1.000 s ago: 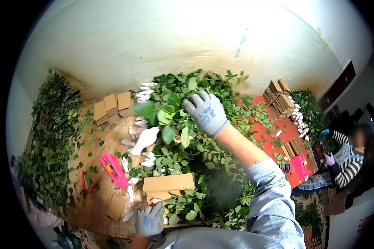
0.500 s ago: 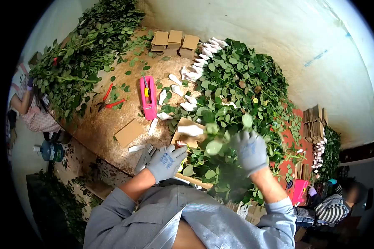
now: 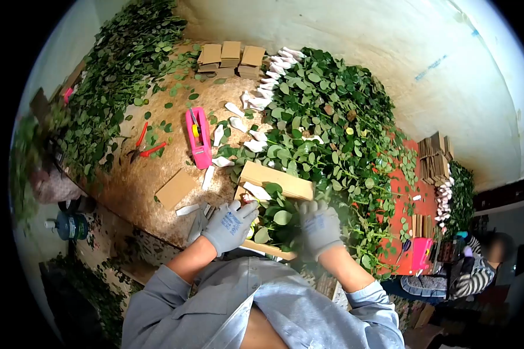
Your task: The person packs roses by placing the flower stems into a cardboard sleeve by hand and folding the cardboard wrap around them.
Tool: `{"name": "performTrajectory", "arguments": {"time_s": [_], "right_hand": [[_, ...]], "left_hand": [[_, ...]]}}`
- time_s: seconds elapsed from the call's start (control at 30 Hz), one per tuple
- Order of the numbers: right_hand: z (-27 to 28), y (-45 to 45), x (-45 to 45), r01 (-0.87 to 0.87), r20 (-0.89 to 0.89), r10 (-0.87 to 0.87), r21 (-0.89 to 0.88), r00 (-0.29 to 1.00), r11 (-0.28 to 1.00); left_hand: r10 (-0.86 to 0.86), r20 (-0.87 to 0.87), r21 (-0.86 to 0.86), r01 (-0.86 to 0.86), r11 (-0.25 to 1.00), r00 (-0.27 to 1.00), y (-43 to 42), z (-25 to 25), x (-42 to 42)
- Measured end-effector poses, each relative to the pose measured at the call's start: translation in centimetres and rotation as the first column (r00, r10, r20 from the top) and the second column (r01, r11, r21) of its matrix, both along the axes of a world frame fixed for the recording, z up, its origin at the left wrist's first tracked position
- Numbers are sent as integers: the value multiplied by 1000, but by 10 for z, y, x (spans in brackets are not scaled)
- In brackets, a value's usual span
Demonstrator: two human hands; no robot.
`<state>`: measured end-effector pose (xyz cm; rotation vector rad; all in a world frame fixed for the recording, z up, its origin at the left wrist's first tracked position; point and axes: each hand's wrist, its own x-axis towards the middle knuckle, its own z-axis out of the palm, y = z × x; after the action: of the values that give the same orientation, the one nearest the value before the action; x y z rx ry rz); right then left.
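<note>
My left hand (image 3: 229,228), in a grey glove, lies at the left side of an open cardboard wrap (image 3: 276,179), fingers stretched and a little apart, by the flower heads. A white-sleeved rose (image 3: 256,191) lies inside the wrap, with green leaves (image 3: 282,217) to its right. My right hand (image 3: 320,230), also gloved, is at the wrap's right end with its fingers bent down over the leafy stems; its fingertips are partly hidden and slightly blurred. A grey metal piece (image 3: 199,225) shows beside my left hand.
A pink tape dispenser (image 3: 198,139), red-handled pruners (image 3: 145,145) and a flat cardboard piece (image 3: 176,189) lie on the table. Sleeved roses (image 3: 268,87) line a large leafy pile (image 3: 337,110). Cardboard stacks (image 3: 230,53) stand behind. A co-worker in a striped sleeve (image 3: 473,282) is at right.
My right hand has moved left and down to the wrap. The sleeved rose now lies lower in the wrap, and its leaves no longer rise above it. My left hand stays nearly in place.
</note>
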<state>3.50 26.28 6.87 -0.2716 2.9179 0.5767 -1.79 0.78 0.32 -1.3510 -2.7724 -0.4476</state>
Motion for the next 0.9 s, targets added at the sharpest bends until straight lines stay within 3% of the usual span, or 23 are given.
{"name": "performTrajectory", "arguments": {"time_s": [0.03, 0.13, 0.2, 0.4, 0.5, 0.6, 0.7, 0.73, 0.8, 0.9], "right_hand": [[21, -13, -1, -6, 16, 8, -79, 1000, 997], [9, -34, -17, -156, -189, 108, -257, 976, 954], [-14, -44, -35, -141, -170, 93, -302, 981, 943], [-48, -55, -55, -94, -108, 56, -383, 993, 919], [-60, -51, -59, -67, -63, 47, -372, 997, 926], [-67, -42, -56, -159, -152, 105, -409, 983, 899], [-75, -35, -57, -253, -248, 160, -410, 955, 876], [-77, -33, -58, -271, -254, 176, -409, 951, 871], [-81, -29, -59, -294, -256, 201, -408, 946, 865], [-82, -26, -59, -313, -278, 208, -414, 938, 855]], "left_hand": [[-17, 1, -6, 18, 1000, 1000, 0, 1, 0], [-35, -27, 18, 35, 999, 999, 1, 6, -1], [-27, 54, -52, 30, 998, 998, 1, 10, -2], [-66, 32, -25, 67, 997, 997, -1, 5, -7], [-88, 89, 88, 80, 993, 992, -1, 12, -18], [-16, -43, 154, 23, 988, 999, 0, 21, -37], [-15, -244, -117, -14, 993, 970, 4, 22, -60], [-10, -242, -118, -20, 993, 970, 7, 21, -65], [-79, -239, -366, -15, 930, 968, 16, 23, -70], [-116, -252, -397, 7, 918, 961, 22, 19, -75]]}}
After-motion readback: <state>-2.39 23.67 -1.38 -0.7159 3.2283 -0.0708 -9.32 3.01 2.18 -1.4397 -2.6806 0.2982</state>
